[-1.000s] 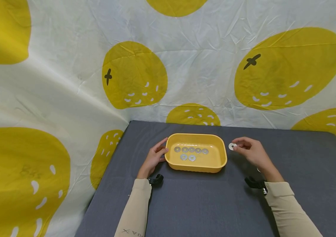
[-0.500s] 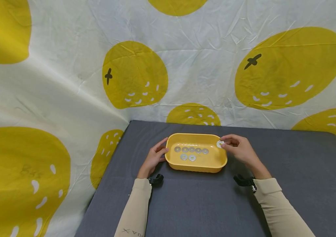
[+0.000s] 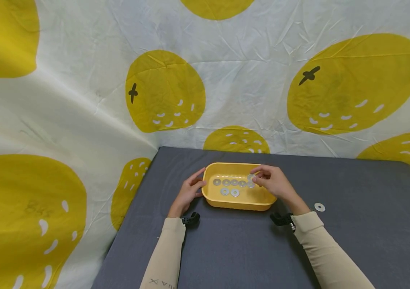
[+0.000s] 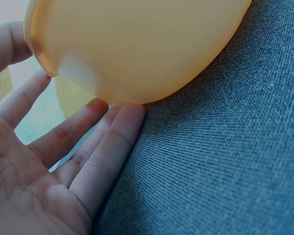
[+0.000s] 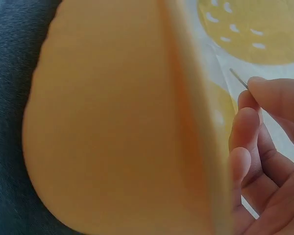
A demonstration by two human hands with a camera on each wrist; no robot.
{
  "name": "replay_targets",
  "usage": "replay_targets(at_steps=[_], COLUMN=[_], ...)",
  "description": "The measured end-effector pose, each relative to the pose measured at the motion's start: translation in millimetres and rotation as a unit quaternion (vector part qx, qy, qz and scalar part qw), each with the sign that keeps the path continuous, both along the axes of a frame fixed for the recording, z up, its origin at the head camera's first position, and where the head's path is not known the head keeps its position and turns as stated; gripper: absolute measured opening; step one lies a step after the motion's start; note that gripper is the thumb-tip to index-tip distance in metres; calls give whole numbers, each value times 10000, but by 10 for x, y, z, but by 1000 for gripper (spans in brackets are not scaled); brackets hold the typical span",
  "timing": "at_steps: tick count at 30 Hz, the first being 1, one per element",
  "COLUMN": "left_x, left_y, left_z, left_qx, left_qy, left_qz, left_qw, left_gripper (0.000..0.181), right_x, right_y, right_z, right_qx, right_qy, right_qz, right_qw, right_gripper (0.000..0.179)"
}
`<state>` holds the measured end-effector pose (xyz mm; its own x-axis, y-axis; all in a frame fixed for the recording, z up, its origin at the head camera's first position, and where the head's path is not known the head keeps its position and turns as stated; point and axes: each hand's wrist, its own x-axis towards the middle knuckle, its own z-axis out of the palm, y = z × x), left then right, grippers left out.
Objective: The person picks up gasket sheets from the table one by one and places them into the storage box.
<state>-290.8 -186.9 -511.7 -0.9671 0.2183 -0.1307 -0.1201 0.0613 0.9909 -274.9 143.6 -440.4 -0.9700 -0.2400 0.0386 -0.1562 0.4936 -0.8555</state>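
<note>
A yellow plastic tray (image 3: 239,204) stands on the grey cloth, with several flat metal washers (image 3: 235,192) lying on its floor in two rows. My left hand (image 3: 186,192) holds the tray's left end; in the left wrist view the thumb is at the rim and the fingertips (image 4: 130,115) rest against the outer wall. Over the right part of the tray, my right hand (image 3: 273,182) pinches one washer (image 3: 250,176) between thumb and fingers. The right wrist view shows that washer edge-on, above the rim.
A single loose washer (image 3: 319,207) lies on the grey-covered table (image 3: 233,249), right of the tray near my right wrist. Behind the table hangs a white cloth (image 3: 241,88) printed with yellow fruit. Both wrists wear black straps (image 3: 191,218).
My right hand has carried the washer leftward, from beside the tray to over its right part, uncovering the loose washer on the table. My left hand and the tray stay in place.
</note>
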Motion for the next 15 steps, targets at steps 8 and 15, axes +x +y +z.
replay_targets(at_steps=[8, 15], left_x=[-5, 6], left_y=[7, -5], left_z=[-9, -16], left_qx=[10, 8], left_qy=[29, 68], left_qz=[-10, -5], left_qw=[10000, 10000], left_gripper=[51, 53], right_x=[-26, -56], right_y=[-151, -257], right_z=[-106, -165], right_qx=[605, 970], right_qy=[186, 367], right_qz=[83, 311], right_qw=[9980, 9941], right_gripper=[22, 16])
